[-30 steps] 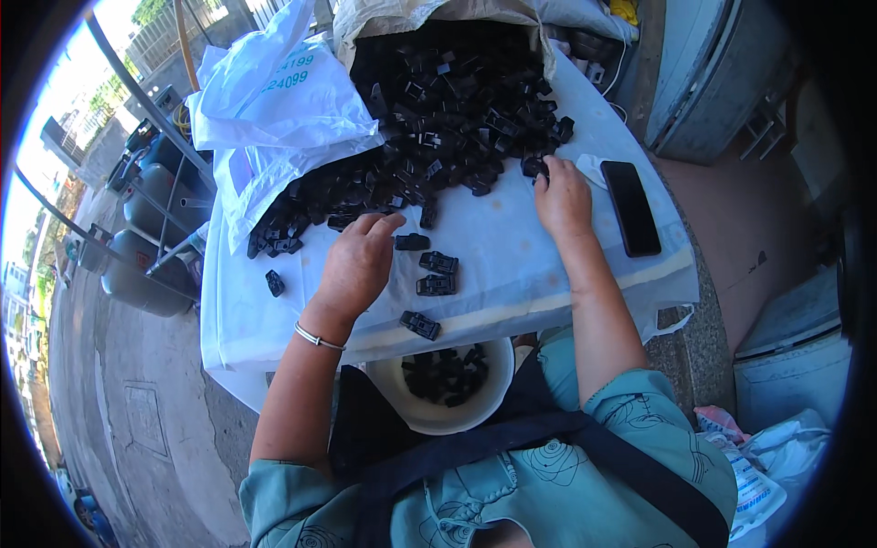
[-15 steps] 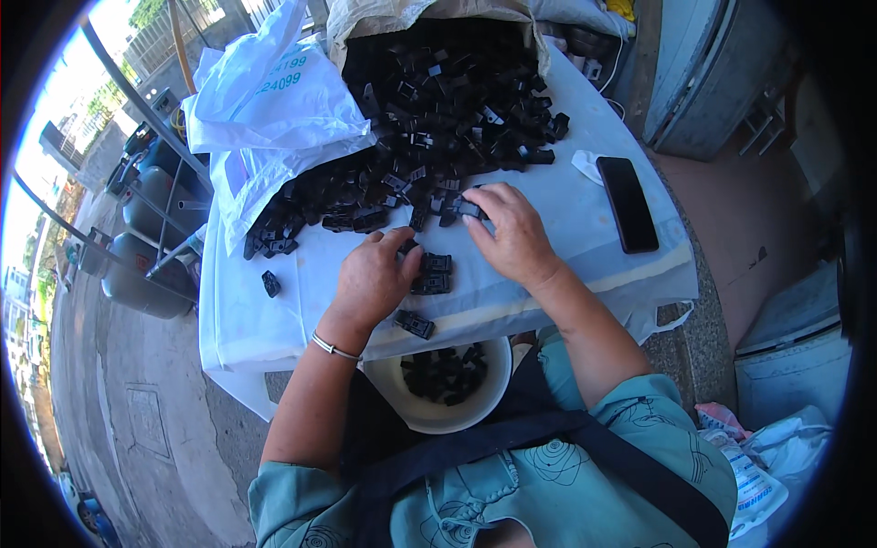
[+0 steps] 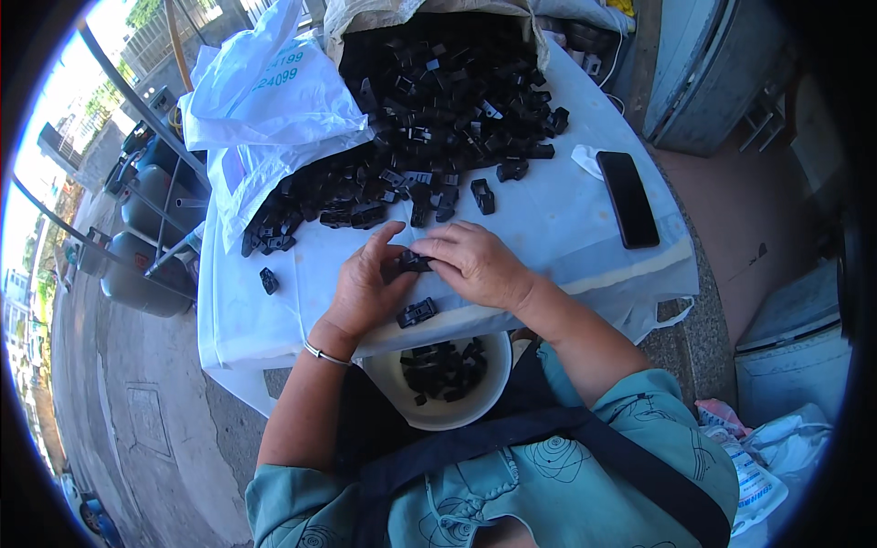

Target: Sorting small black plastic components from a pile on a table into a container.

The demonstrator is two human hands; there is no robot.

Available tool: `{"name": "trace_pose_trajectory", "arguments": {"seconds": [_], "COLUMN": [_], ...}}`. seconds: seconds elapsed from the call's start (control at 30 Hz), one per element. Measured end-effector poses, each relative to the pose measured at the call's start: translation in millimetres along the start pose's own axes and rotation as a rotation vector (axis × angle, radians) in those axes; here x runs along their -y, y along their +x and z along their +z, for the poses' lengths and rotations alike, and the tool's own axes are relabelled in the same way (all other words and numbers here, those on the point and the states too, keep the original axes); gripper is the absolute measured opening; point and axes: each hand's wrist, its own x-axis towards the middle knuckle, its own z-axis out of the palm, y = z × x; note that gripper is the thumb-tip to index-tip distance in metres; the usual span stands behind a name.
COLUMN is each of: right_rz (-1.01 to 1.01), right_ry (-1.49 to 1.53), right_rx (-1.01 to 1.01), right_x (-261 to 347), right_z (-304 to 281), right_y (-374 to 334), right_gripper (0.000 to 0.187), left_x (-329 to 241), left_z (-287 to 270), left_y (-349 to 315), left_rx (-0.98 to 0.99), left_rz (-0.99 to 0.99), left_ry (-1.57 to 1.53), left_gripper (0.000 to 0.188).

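Fingers of the right hand (image 3: 480, 267) pinch a black plastic part (image 3: 415, 261) over the white-covered surface (image 3: 548, 228) in a narrow grip; the left hand (image 3: 361, 288) curves beside it, index finger raised, its hold unclear. Another black part (image 3: 417, 313) lies nearer the pale bucket (image 3: 501, 379).

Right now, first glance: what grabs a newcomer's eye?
The big heap of black parts spilling across the far side of the white-covered table, beside a crumpled white bag on the left. Next, the left hand and right hand, meeting over a small black part near the front edge. Then the dark phone lying by itself toward the table's right side.
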Motion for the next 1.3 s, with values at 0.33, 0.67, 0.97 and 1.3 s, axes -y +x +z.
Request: {"name": "trace_pose_trajectory", "arguments": {"seconds": [0.33,0.67,0.97,1.3], "right_rz": [-0.082,-0.019,0.128,0.3], "right_ry": [-0.177,-0.165,-0.511,-0.307], "right_rx": [0.079,0.146,-0.041,0.105], "right_x": [10.5,8.5,-41.1,-23.9], "right_z": [5.9,8.2,-4.6,-19.0], "right_y": [-5.5,-11.1,6.8,4.6], "right_gripper": [0.03,0.03,0.033,0.027], "left_x": [12.1,-13.4,-16.2,15.7], "left_z": [-4.3,-0.9,12.7,-17.4], "left_y": [3.6,54.0,57.8,18.8], "left_rx": [0.026,-0.032,-0.099,0.039], "left_rz": [0.028,0.078,-0.106,-0.045], "left_ry": [0.095,0.42,0.244,0.293], "left_gripper": [0.057,0.034,0.036,0.034]}}
